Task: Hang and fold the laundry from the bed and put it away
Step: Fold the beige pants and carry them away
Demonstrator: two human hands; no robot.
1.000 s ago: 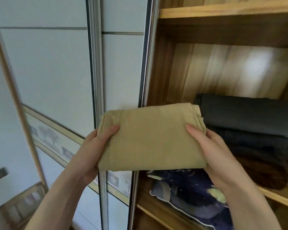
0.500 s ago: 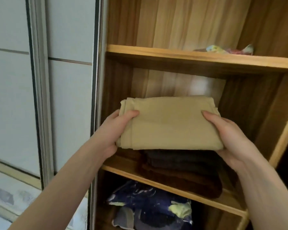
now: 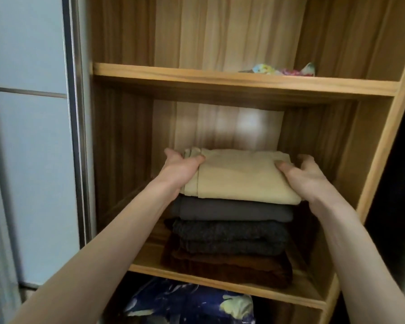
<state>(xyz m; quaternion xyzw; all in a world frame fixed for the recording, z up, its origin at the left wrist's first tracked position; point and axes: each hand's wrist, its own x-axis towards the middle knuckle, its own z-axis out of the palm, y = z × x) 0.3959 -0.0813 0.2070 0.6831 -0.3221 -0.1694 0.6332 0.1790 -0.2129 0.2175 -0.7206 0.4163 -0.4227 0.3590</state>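
Observation:
A folded tan garment (image 3: 239, 176) lies on top of a stack of folded clothes in the middle compartment of a wooden wardrobe. Under it are a grey garment (image 3: 234, 210), a dark knitted one (image 3: 232, 237) and a brown one (image 3: 227, 267). My left hand (image 3: 181, 168) grips the tan garment's left edge, thumb on top. My right hand (image 3: 302, 174) holds its right edge, fingers partly loosened around it.
The stack stands on the middle shelf (image 3: 220, 282). The shelf above (image 3: 220, 77) carries a small colourful cloth (image 3: 283, 70) at the right. A dark blue patterned bundle (image 3: 189, 302) fills the compartment below. A sliding door (image 3: 28, 136) with a metal frame stands to the left.
My hands carried the tan garment forward into the wardrobe and lowered it onto the stack of dark clothes. The view turned from the sliding door toward the shelves.

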